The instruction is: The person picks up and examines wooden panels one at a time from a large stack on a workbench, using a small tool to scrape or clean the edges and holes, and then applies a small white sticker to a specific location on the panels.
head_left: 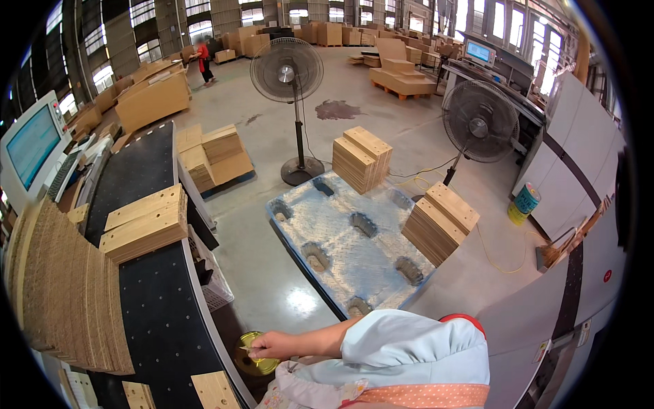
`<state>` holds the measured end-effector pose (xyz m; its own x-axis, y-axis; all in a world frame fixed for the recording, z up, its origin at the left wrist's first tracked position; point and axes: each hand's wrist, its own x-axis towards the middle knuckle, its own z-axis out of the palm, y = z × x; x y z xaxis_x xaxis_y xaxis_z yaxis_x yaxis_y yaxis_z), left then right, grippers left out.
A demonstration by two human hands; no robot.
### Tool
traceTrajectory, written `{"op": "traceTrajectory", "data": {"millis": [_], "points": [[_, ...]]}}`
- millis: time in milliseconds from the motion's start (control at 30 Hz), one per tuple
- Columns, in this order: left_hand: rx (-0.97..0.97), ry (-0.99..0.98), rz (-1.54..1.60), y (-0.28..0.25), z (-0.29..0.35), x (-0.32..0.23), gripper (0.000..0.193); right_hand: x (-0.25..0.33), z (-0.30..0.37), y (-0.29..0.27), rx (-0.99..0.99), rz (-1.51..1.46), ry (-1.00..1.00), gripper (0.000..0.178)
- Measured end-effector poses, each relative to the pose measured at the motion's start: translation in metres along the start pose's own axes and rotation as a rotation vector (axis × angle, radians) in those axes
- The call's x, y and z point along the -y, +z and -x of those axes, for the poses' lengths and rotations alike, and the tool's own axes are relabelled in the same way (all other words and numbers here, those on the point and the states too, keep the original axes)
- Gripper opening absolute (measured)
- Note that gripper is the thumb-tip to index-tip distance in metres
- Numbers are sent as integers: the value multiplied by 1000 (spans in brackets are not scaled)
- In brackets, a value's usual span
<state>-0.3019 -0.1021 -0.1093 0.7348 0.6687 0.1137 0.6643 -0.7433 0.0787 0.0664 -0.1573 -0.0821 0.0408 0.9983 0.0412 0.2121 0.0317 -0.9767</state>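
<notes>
My right hand (269,345) reaches across from the right, in a light blue sleeve, with its fingers closed in a pinch. A small pale tip shows at the fingers; what it belongs to cannot be made out. The hand is over a round yellow tin (267,367) beside the black worktable (160,300). My left hand is not in view. On the worktable stand a tall stack of boards (65,286) and a shorter stack of drilled wooden boards (146,225). Two more drilled boards (214,390) lie at its near end.
A worn blue pallet (334,232) carries two board stacks (361,160) (439,221). Pedestal fans (286,71) (480,123) stand behind it, cables on the floor. A monitor (34,143) is at left, grey machine cabinets (579,129) at right. A person in red (203,60) is far off.
</notes>
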Motion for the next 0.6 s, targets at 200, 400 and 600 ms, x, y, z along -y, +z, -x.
{"op": "traceTrajectory", "data": {"millis": [200, 400, 600], "points": [[-83, -125, -19, -16, 3, -15, 66, 8, -14, -13, 112, 113, 48, 29], [-54, -78, 21, -28, 11, -13, 60, 13, -40, -12, 113, -30, -187, 13], [-123, -80, 18, -33, 18, -14, 51, 17, -65, 17, 414, -164, -124, 47]]}}
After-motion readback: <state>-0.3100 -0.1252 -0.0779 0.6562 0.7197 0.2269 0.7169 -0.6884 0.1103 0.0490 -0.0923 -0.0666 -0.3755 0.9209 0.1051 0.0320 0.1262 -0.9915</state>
